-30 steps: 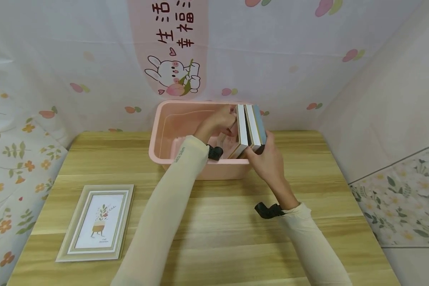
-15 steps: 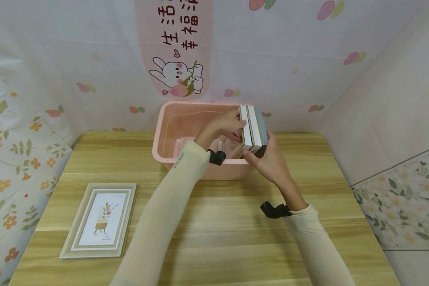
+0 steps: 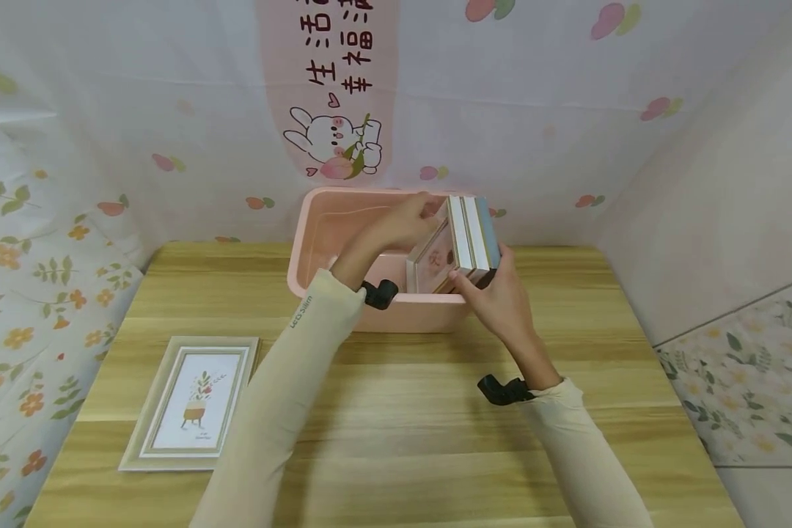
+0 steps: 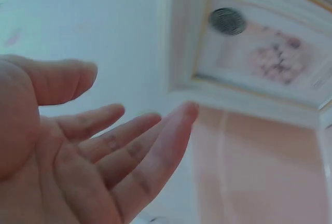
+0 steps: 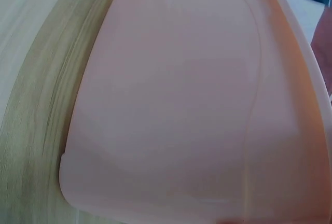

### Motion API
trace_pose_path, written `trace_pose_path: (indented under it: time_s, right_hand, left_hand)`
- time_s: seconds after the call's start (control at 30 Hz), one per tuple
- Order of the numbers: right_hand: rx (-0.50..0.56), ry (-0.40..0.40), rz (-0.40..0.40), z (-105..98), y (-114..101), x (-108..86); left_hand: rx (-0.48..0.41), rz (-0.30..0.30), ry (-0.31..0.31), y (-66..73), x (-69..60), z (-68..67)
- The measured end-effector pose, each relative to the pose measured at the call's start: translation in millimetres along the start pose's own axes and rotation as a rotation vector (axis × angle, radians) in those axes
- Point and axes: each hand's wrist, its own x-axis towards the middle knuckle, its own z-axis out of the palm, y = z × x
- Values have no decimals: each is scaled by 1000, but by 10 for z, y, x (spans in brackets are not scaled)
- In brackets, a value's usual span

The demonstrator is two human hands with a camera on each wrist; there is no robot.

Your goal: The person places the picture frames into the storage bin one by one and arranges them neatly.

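Observation:
A stack of picture frames (image 3: 457, 235) stands on edge at the right end of the pink tub (image 3: 313, 242); their side edges look white and blue. My right hand (image 3: 500, 299) grips the stack's near end, thumb on the near side. Inside the tub, my left hand (image 3: 405, 220) is to the left of the stack. The left wrist view shows that hand (image 4: 114, 151) with fingers extended and apart from the nearest frame (image 4: 179, 42), which bears a pink flower picture. In the right wrist view the tub's outer wall (image 5: 171, 99) fills most of the picture.
Another picture frame (image 3: 191, 403), with a potted plant drawing, lies face up on the wooden table (image 3: 396, 425) at the left. A printed cloth (image 3: 501, 132) hangs behind the tub.
The gap between the frames has closed, and they now stand tight together. My left hand has drawn away to the left from the stack. My right hand keeps its grip.

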Motion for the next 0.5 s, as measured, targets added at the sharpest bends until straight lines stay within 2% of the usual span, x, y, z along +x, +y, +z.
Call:
trace_pose_path:
  time_s: [0.07, 0.17, 0.27, 0.4, 0.5]
  right_hand:
    - [-5, 4, 2, -8, 6, 5]
    - [-9, 10, 3, -14, 13, 8]
    - [-3, 6, 2, -12, 16, 3]
    - [-4, 5, 5, -3, 18, 3]
    - [-6, 1, 6, 0, 17, 10]
  left_hand:
    - [74, 4, 101, 23, -124, -82]
    - [115, 19, 225, 37, -346, -217]
    - [151, 24, 358, 1, -632, -356]
    - [131, 38, 570, -144, -1089, -485]
    - [121, 5, 694, -313, -1462, -511]
